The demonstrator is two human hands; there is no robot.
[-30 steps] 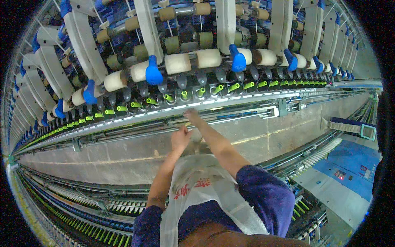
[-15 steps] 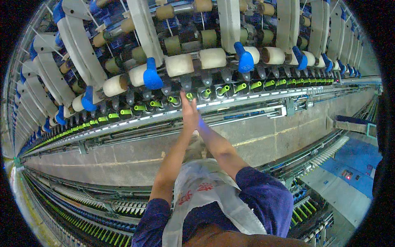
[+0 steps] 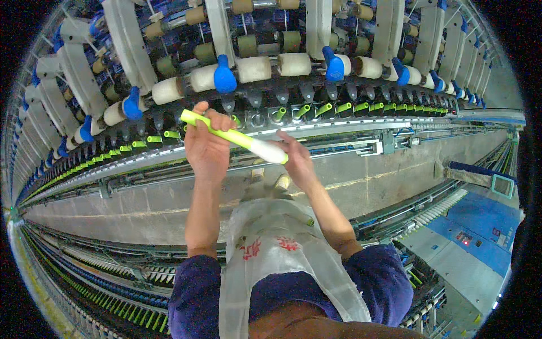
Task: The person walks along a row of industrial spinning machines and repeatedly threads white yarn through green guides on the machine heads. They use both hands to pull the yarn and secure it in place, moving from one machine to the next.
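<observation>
Gripping the bobbin (image 3: 240, 139), L hand (image 3: 208, 148) has its fingers curled round the bare green shaft, one end poking out up-left. R hand (image 3: 299, 164) is at the other end, fingers bent by the tip; pinching it or just touching, can't tell. So bobbin's slung betw. the two, sloping down to the right, white yarn (image 3: 266, 150) wound near the R end, all of it this side of the rail (image 3: 339, 127). Good hold imo: L on bare green, clear of the wound bit. Best go light w/ the R fingers, bc a hard squeeze would prob. scuff or slip the yarn; hold the angle steady too, and mind any loose end, too fine to see here. Just beyond: row of green tubes (image 3: 280, 114), w/ one ring (image 3: 258, 120) right of L hand that looks to have no green in it. Higher up, white rollers (image 3: 254, 69) & blue levers (image 3: 224, 79). Nearer the body, apron (image 3: 243, 226), shoes (image 3: 282, 181); far R, blue cabinet (image 3: 480, 217).
</observation>
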